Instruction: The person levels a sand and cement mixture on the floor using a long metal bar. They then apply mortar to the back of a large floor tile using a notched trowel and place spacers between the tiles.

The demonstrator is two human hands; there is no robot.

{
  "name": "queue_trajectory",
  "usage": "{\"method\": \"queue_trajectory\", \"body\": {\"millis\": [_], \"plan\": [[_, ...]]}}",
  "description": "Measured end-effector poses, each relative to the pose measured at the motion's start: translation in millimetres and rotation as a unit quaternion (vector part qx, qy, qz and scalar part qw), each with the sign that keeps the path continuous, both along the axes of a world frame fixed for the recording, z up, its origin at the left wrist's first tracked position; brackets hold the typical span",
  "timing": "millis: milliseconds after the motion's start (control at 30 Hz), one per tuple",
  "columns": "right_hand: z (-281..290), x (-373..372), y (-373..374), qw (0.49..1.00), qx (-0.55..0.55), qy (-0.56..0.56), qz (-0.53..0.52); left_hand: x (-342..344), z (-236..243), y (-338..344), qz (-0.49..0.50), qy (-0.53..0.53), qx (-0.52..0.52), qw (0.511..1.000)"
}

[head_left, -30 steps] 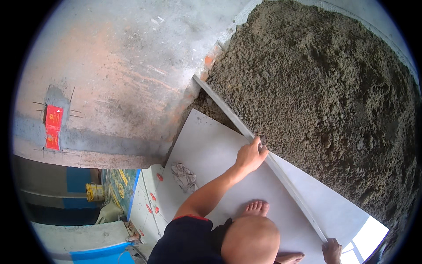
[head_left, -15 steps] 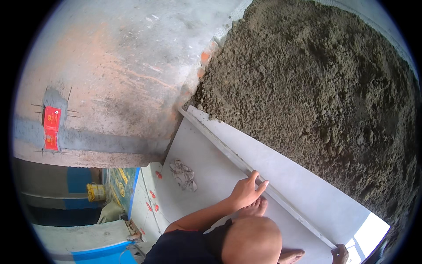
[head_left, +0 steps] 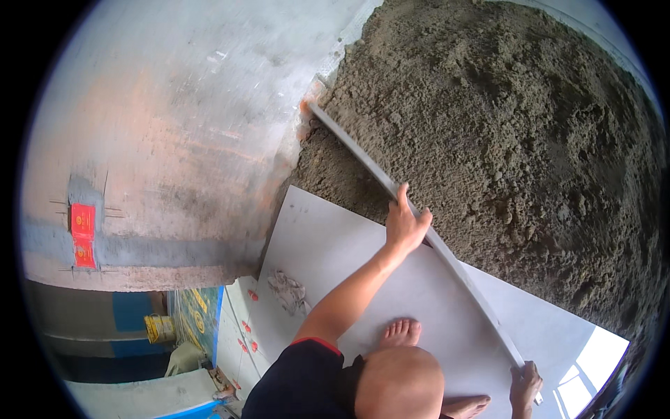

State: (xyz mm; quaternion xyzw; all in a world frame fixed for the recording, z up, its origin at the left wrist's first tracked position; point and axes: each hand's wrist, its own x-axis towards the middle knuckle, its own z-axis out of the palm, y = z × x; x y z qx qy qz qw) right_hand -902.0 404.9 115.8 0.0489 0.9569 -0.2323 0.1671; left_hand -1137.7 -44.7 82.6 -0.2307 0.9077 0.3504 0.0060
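Observation:
A long, pale straightedge (head_left: 466, 281) runs slantwise from the wall's foot down to the lower right. Partway along it, my left hand (head_left: 407, 225) grips the bar with thumb and fingers around its edges. Close to the lower end, my right hand (head_left: 525, 385) is closed on the same bar. The far part of the straightedge is over the rough grey-brown mortar bed (head_left: 516, 133), its tip by the wall. Its near part crosses above a large, glossy light-grey floor tile (head_left: 335, 234). Whether the bar touches the mortar cannot be made out.
My bare feet (head_left: 402, 332) are on the tiled floor. A crumpled cloth (head_left: 287, 292) lies on the tile, left of my arm. Red tile spacers (head_left: 246, 327) stand in joints beyond it. The unfinished wall (head_left: 174, 153) carries a red box cover (head_left: 83, 234). A yellow bucket (head_left: 159, 329) sits lower left.
Both hands have moved the straightedge up and away, off the tile's surface and out over the mortar. My left arm has stretched further forward, and my right hand has come more into view.

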Motion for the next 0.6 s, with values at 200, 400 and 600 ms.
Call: {"method": "queue_trajectory", "body": {"millis": [200,400,600], "plan": [[-6.4,3.6,-31.6,0.999,0.003,0.042,0.012,-57.1,22.4,0.3,-0.047,-0.066,0.012,0.997],[-6.2,55.6,70.6,0.997,-0.012,-0.004,0.07,38.7,14.2,23.7,-0.092,-0.084,-0.054,0.991],[-21.7,105.0,101.0,0.999,0.002,-0.049,-0.002,49.7,6.8,66.1,-0.139,-0.029,-0.029,0.989]]}}
